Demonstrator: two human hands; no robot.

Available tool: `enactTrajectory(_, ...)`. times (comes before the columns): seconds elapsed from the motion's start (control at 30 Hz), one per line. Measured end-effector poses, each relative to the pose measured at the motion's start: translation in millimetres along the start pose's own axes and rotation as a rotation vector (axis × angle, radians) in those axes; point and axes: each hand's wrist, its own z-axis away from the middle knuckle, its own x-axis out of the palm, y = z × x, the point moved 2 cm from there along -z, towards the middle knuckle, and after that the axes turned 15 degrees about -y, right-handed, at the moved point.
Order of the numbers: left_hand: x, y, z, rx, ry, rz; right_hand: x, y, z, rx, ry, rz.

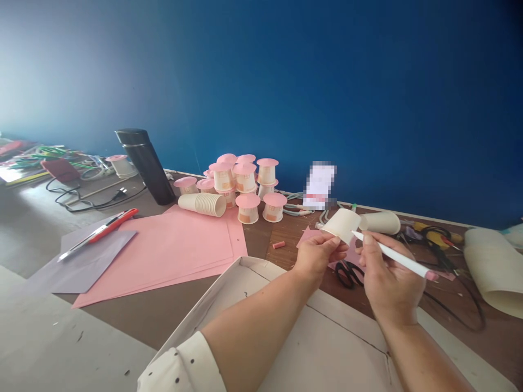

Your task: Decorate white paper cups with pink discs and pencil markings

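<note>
My left hand [321, 253] grips a plain cream paper cup [342, 222] by its rim, with the cup tilted and its base pointing up and to the right. In my right hand [390, 272] is a white felt-tip pen [402, 259] with a pink end. The pen's tip is at the cup's side; whether it touches I cannot tell. Black-handled scissors [347, 274] lie below the cup, partly hidden by my hands. A pink pen cap [278, 245] lies on the table to the left.
Upturned cups with pink paper discs [247, 201] stand grouped by the wall. A stack of cups [202, 204] lies on pink sheets [171, 250]. A black flask [145, 166], a red cutter knife [108, 228], a blurred-out phone [319, 185] and loose cables surround the work. A cardboard lid [245, 267] is in front.
</note>
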Motion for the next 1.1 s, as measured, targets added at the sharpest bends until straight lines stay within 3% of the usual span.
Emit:
enactTrajectory(0.37,-0.8,-1.4,-1.2,0.011,-0.021,-0.003,4.8,3.7,2.5,0.112,-0.049,-0.23)
enactTrajectory(0.63,-2.7,-3.2,-1.8,0.02,-0.039,-0.017,3.0,-2.7,4.9,0.051,-0.03,-0.062)
enactTrajectory(1.1,-2.4,-3.7,-1.3,0.034,-0.106,-0.045,3.1,-4.5,4.5,0.056,-0.023,-0.044)
